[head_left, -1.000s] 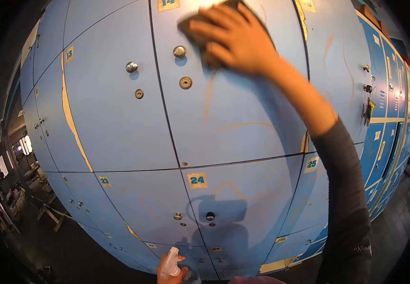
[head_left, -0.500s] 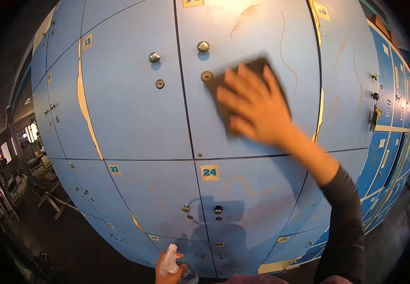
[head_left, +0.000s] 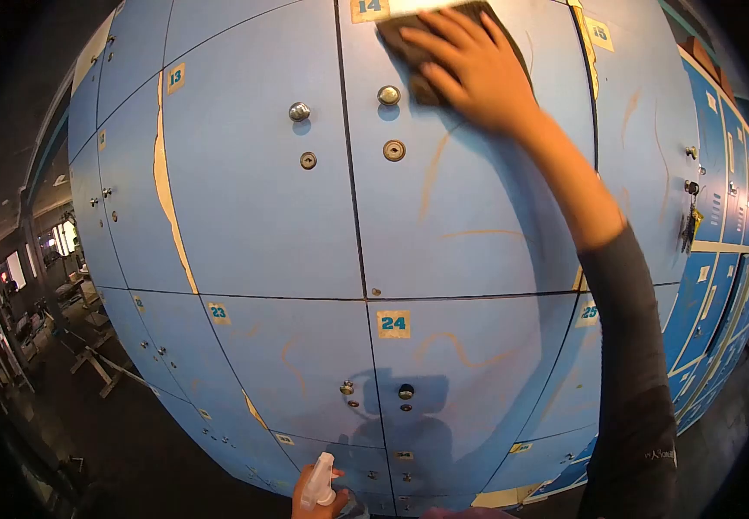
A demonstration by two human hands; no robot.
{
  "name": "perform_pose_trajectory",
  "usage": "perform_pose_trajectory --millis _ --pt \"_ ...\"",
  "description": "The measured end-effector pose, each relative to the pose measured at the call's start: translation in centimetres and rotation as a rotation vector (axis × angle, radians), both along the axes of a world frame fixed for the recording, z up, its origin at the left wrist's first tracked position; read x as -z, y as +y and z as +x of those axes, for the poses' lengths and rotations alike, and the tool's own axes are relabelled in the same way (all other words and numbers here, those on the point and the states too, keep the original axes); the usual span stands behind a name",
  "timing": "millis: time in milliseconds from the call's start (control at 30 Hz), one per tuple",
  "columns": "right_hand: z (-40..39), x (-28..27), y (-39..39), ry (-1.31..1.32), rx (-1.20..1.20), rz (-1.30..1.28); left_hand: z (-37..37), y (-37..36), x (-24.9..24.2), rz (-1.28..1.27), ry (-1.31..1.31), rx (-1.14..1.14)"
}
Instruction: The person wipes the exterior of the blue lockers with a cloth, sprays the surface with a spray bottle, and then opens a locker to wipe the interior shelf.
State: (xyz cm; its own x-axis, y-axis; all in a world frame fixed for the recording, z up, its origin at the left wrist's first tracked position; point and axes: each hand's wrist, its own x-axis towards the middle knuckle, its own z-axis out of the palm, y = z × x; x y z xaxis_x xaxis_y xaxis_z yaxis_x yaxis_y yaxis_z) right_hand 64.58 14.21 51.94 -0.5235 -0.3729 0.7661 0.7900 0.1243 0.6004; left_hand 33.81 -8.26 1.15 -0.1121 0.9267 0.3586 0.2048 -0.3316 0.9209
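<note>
Your right hand [head_left: 488, 85]: higher than before on locker door 14 [head_left: 478, 195], fingers spread, dark cloth [head_left: 400, 41] beneath; left hand [head_left: 303, 502]: curled round spray bottle [head_left: 320, 482].

Single head-worn view (wide, bowed at edges), looking forward and down, close to blue lockers [head_left: 257, 229].

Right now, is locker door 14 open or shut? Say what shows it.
Shut: locker door 14 lies flush with locker door 13, with only a thin dark seam between them.
</note>
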Motion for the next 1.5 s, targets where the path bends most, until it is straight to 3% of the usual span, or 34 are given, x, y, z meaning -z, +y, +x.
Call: perform_pose_trajectory --millis 67,167,267,367,467,567,667,733,767,867,1000,1067,1167,1233,1267,1367,1500 --pt "-1.8 -4.6 -0.8 -0.013 -0.056 -0.116 0.2 0.4 0.5 0.232 0.123 -0.037" --pt "-4.7 -8.3 0.1 0.082 -0.014 -0.071 1.2 0.2 0.0 0.156 0.257 -0.184" --pt "-5.3 -7.6 0.5 0.039 0.028 -0.072 2.1 -0.4 -1.2 -0.025 -0.061 -0.116" --pt "-3.7 -4.6 0.8 -0.016 -0.041 -0.062 0.5 0.1 1.3 -0.158 -0.18 0.003" --pt "-0.9 1.3 -0.1 0.146 -0.025 -0.014 2.4 -0.9 -2.2 -0.214 -0.257 -0.023" --pt "1.4 11.1 -3.1 0.195 -0.018 -0.216 2.8 -1.0 -3.0 -0.072 -0.136 0.064" --pt "3.1 22.9 -5.4 0.179 0.054 -0.491 3.3 -0.9 -3.9 -0.171 -0.332 0.116" --pt "4.6 28.6 -5.4 0.067 0.114 -0.524 3.3 0.5 -4.3 -0.416 -0.261 0.055" --pt "4.8 27.9 -5.5 0.059 0.107 -0.531 3.2 1.5 -4.3 -0.539 -0.22 0.022" --pt "6.1 21.4 -6.1 0.087 0.107 -0.548 3.1 3.3 0.5 -0.071 0.205 -0.069" --pt "7.2 5.8 -2.2 0.125 0.01 -0.088 5.0 4.3 -3.2 -0.562 -0.278 0.008" --pt "8.1 -1.6 -0.8 0.196 0.058 -0.041 5.7 4.3 -4.6 -0.808 -0.521 0.04" --pt "7.9 -7.0 -1.5 0.302 0.022 -0.031 4.7 2.7 -1.4 -0.066 -0.119 0.209" --pt "7.1 -6.8 -1.1 0.376 0.005 -0.015 4.6 2.9 -1.5 -0.011 -0.032 0.212" --pt "6.8 -5.6 -0.6 0.384 0.014 -0.006 4.5 2.8 -1.4 0.014 0.011 0.214" --pt "6.4 2.2 -0.6 0.326 -0.01 0.031 6.1 3.8 0.2 -0.269 -0.228 0.159" --pt "6.0 18.4 -5.0 0.226 0.06 -0.424 4.0 4.9 1.4 -0.549 -0.106 0.206"
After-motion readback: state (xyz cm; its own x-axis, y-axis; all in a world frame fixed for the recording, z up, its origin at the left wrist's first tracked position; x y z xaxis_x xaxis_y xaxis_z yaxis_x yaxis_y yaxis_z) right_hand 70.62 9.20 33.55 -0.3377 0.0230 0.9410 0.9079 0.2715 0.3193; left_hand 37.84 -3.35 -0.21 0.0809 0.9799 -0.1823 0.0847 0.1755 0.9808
